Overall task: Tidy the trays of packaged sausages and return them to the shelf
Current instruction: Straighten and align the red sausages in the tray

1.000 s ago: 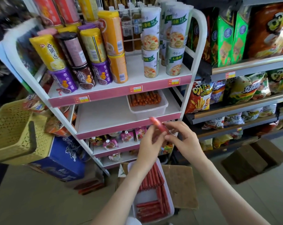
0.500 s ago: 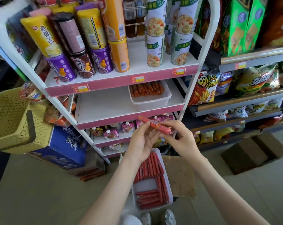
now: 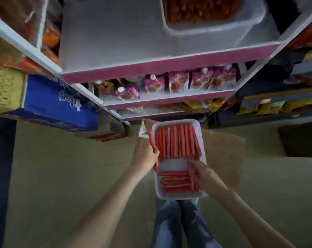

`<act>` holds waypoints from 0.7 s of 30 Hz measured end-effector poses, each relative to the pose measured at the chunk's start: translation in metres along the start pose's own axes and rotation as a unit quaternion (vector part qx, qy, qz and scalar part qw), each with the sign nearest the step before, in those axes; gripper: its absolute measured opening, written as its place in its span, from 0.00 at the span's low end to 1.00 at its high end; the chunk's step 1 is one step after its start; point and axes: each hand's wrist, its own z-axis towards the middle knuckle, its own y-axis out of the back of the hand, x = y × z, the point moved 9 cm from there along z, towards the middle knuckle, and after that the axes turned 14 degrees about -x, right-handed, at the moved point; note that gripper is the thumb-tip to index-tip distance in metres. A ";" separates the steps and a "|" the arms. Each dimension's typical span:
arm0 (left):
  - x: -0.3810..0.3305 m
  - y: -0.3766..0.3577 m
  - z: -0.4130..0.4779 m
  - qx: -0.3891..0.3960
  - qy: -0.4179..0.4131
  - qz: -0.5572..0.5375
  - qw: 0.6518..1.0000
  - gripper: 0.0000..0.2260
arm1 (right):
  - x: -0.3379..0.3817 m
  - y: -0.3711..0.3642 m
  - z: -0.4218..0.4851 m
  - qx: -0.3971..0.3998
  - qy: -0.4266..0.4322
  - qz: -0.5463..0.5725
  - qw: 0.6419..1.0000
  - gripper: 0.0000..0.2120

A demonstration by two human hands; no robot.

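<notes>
**Currently slotting a loose sausage in at the tray's left edge**

The shelf (image 3: 169, 68) is standing at the far side, with a filled shelf tray (image 3: 214, 32) sitting on it at far right. The floor tray (image 3: 173, 165) is lying on cardboard (image 3: 223, 149) just near the shelf foot.

Likely risks: the tray is looking unevenly loaded, so lifting it tilted could send the rows sliding. The loose one could also land askew on the rim and roll off to the left.

The far row (image 3: 176, 142) is lying with its long axes running near to far. The near row (image 3: 174, 183) is lying crosswise, left to right.

The left hand (image 3: 145, 154) is gripping a single sausage (image 3: 151, 138) at the tray's left edge, long axis near-far and tip pointing far. The right hand (image 3: 205, 174) is reaching onto sausages at the tray's right side. It is too blurred to tell whether it is pinching or just pressing.
</notes>
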 end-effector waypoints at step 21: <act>0.012 -0.109 0.017 0.024 -0.112 0.014 0.993 0.16 | -0.046 -0.078 0.041 -0.105 -0.004 0.184 0.977 0.28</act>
